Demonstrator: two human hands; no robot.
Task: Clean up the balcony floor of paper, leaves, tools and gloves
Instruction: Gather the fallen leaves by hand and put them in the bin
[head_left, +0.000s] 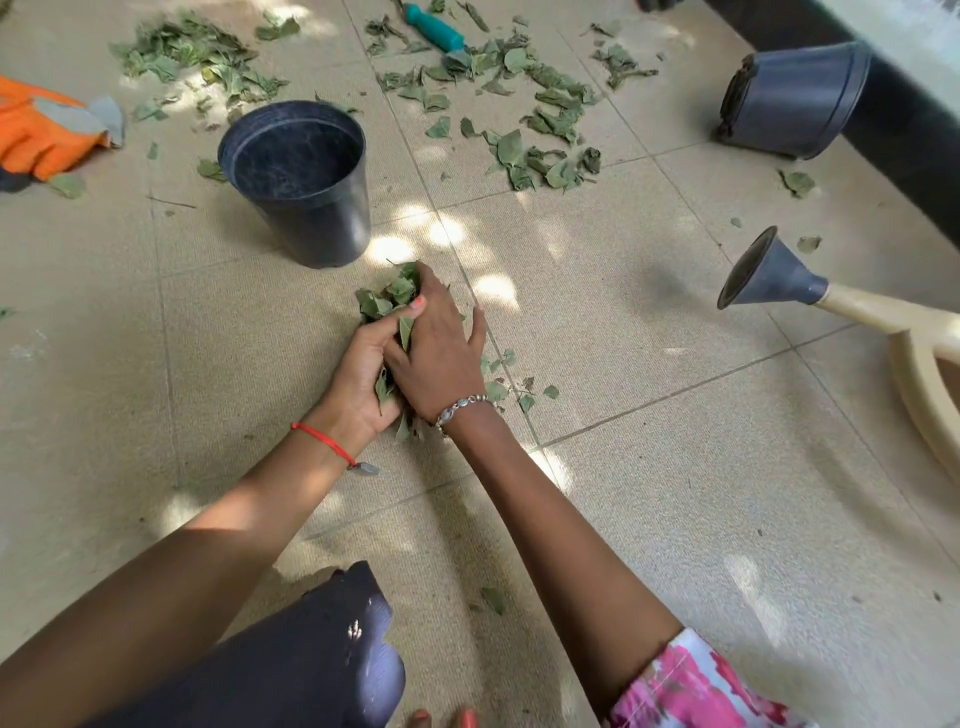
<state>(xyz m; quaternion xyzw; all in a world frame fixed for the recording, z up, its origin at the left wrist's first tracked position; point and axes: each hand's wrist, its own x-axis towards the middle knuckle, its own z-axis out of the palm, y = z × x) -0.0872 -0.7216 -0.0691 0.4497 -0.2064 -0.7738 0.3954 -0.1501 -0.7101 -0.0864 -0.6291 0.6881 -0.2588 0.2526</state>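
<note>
The left hand (363, 376) and right hand (440, 356) curl their fingers around a clump of leaves (390, 297), perhaps touching the floor (649, 441), just nearer than the pot (311, 208).

Leaves (389, 299) dull green. Floor tiles (649, 322) beige, sun-dappled. Upright pot (311, 218) black; tipped pot (800, 98) slate grey. Glove (41, 130) orange with grey patches. Tool handle (434, 27) teal. Watering can (893, 316) cream, rose (769, 275) grey-blue. Wrist thread (322, 435) red; bracelet (462, 405) silvery. Sleeve (691, 686) pink-and-white, probably floral
</note>
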